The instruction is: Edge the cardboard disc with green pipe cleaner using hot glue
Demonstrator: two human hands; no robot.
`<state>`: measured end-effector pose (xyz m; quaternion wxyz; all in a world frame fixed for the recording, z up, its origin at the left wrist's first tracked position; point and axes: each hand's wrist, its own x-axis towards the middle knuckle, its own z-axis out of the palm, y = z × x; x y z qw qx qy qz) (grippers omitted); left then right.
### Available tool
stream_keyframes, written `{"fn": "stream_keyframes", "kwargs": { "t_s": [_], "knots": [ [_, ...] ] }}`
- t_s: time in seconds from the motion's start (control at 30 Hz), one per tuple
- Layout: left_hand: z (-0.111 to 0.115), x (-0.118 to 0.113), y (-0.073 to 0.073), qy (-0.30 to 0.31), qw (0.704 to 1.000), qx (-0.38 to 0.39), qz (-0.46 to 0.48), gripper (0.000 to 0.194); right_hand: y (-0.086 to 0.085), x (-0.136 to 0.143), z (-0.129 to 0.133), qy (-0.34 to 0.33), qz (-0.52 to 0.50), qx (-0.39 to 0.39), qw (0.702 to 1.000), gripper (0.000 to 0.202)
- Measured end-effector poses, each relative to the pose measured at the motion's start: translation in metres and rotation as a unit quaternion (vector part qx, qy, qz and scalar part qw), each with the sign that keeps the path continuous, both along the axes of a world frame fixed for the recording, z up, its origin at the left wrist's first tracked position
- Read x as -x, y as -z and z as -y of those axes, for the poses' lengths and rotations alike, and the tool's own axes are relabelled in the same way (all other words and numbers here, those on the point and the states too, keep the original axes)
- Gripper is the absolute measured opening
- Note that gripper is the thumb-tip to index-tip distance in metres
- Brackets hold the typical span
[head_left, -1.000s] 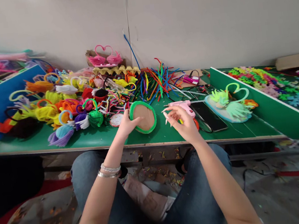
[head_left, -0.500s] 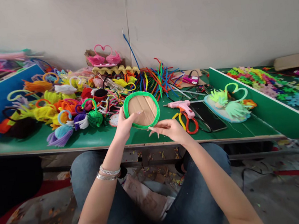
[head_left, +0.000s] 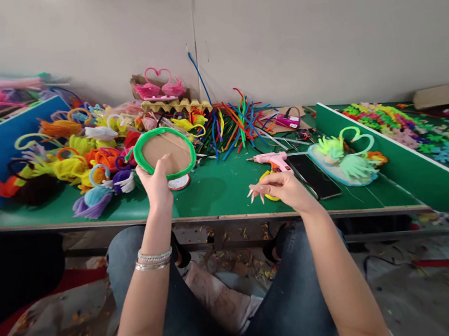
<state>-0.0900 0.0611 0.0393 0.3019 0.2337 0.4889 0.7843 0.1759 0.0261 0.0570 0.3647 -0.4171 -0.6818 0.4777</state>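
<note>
My left hand (head_left: 156,184) grips the lower left edge of a cardboard disc (head_left: 169,152) rimmed with fuzzy green stem, held above the table. Away from the disc, my right hand (head_left: 278,188) hovers near the table's front, thumb and fingertips together; whether something tiny is between them cannot be made out. Just behind it lie a pink glue gun (head_left: 271,158) and scissors with a yellow handle (head_left: 267,178), partly covered by the hand. A small white round piece (head_left: 179,183) rests under the disc.
Colourful fuzzy swans (head_left: 71,167) crowd the left side. Loose coloured stems (head_left: 239,120) lie at the back centre. A black phone (head_left: 314,176) and a pale green swan pair (head_left: 350,160) are on the right, beside a green divider (head_left: 403,157).
My left hand has carried the disc left and slightly up. My right hand has let go of the disc's lower edge and moved right, over the scissors.
</note>
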Motion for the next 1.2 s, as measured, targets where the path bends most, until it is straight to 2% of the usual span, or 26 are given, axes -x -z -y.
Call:
{"fn": "stream_keyframes", "kwargs": {
  "t_s": [0.07, 0.17, 0.3, 0.4, 0.5, 0.6, 0.7, 0.9, 1.13, 1.2],
  "knots": [
    [0.001, 0.001, -0.001, 0.007, 1.000, -0.003, 0.002, 0.049, 0.001, 0.000, 0.000, 0.003, 0.004, -0.004, 1.000, 0.030],
    [0.004, -0.006, 0.001, 0.057, 0.997, -0.010, -0.049, 0.047, 0.007, 0.005, 0.000, 0.001, 0.029, -0.034, 0.999, 0.031],
    [0.010, -0.024, 0.007, 0.137, 0.984, 0.005, -0.113, 0.048, 0.012, 0.013, 0.003, -0.029, 0.056, -0.123, 0.990, 0.023],
    [0.012, -0.035, 0.013, 0.179, 0.973, -0.004, -0.148, 0.051, 0.011, 0.017, 0.006, -0.065, 0.094, -0.186, 0.976, 0.037],
    [0.014, -0.043, 0.017, 0.200, 0.962, 0.005, -0.188, 0.053, 0.014, 0.022, 0.007, -0.028, 0.132, -0.250, 0.959, 0.021],
    [0.017, -0.049, 0.020, 0.218, 0.951, 0.017, -0.220, 0.051, 0.019, 0.027, 0.006, 0.015, 0.176, -0.310, 0.934, 0.032],
    [0.021, -0.054, 0.019, 0.233, 0.945, 0.014, -0.232, 0.049, 0.025, 0.031, 0.005, 0.022, 0.221, -0.353, 0.909, 0.034],
    [0.024, -0.058, 0.018, 0.229, 0.938, 0.020, -0.261, 0.046, 0.029, 0.037, 0.004, 0.025, 0.235, -0.359, 0.903, 0.018],
    [0.021, -0.053, 0.018, 0.230, 0.941, 0.017, -0.246, 0.048, 0.024, 0.036, 0.006, -0.013, 0.157, -0.322, 0.933, 0.012],
    [0.020, -0.051, 0.018, 0.228, 0.946, 0.015, -0.232, 0.048, 0.023, 0.035, 0.006, -0.006, 0.136, -0.320, 0.938, 0.011]
  ]
}}
